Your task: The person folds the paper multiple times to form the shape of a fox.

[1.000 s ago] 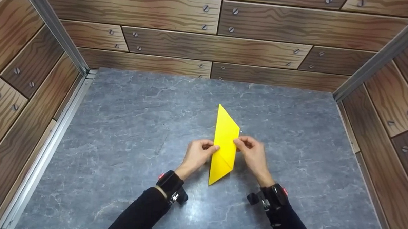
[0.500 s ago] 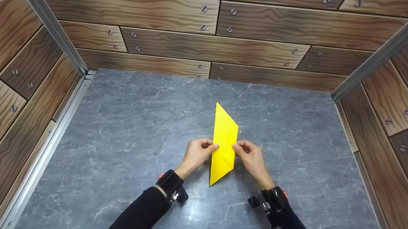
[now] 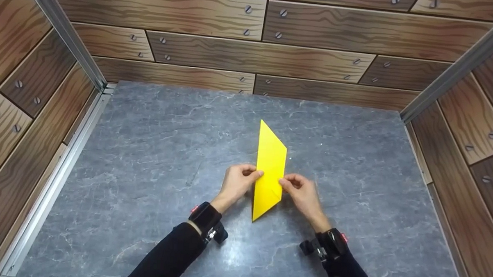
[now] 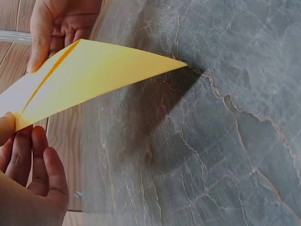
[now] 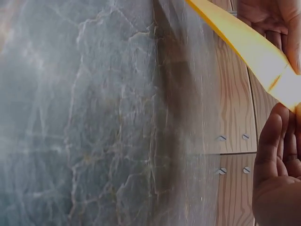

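- Left hand (image 3: 236, 183) and right hand (image 3: 304, 196) are pinching folded yellow paper (image 3: 271, 160) by opposite long edges, thumbs on top, closed to its thickness.
- Paper is spanning between grips, tips extending past both ways.
- Right grip is now sitting nearer the person than left, no longer level; flap line (image 3: 275, 193) is showing shorter. Probably the fold is being adjusted.
- Red tags (image 3: 194, 209) behind both grips aren't reading legibly.

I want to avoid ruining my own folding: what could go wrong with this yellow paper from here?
The left hand and right hand pinch the yellow paper only along its sides, so its free pointed ends might bend. The diagonal fold line might shift or open if either pinch loosens.
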A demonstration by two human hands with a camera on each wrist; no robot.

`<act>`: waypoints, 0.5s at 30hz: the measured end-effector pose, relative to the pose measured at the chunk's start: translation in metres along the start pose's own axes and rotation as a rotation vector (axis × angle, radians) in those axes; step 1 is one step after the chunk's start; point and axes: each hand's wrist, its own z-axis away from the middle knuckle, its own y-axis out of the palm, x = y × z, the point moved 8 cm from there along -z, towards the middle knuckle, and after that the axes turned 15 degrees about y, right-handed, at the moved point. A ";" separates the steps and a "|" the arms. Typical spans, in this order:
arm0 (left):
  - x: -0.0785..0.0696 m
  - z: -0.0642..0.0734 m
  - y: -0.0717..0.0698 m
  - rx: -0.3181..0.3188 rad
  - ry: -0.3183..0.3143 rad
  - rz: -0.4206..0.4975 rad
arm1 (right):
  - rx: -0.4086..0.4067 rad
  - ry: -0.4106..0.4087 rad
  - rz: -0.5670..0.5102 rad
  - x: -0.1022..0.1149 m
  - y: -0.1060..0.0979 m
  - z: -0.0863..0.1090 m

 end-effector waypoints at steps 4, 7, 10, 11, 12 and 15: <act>-0.001 -0.001 0.001 0.008 -0.005 0.000 | -0.026 -0.007 0.020 0.001 -0.002 0.001; -0.001 -0.001 0.001 0.009 -0.001 -0.007 | -0.025 0.003 0.017 0.000 -0.002 0.001; 0.000 -0.002 0.000 0.003 -0.002 -0.011 | -0.007 0.012 0.006 -0.003 -0.001 0.002; 0.000 -0.003 -0.001 0.000 -0.001 -0.014 | 0.002 0.013 0.000 -0.005 0.000 0.002; 0.000 -0.004 -0.002 -0.005 0.004 -0.018 | 0.008 0.016 -0.002 -0.006 0.001 0.002; 0.000 -0.006 -0.004 -0.022 0.007 -0.023 | 0.032 0.006 -0.005 -0.009 0.004 0.004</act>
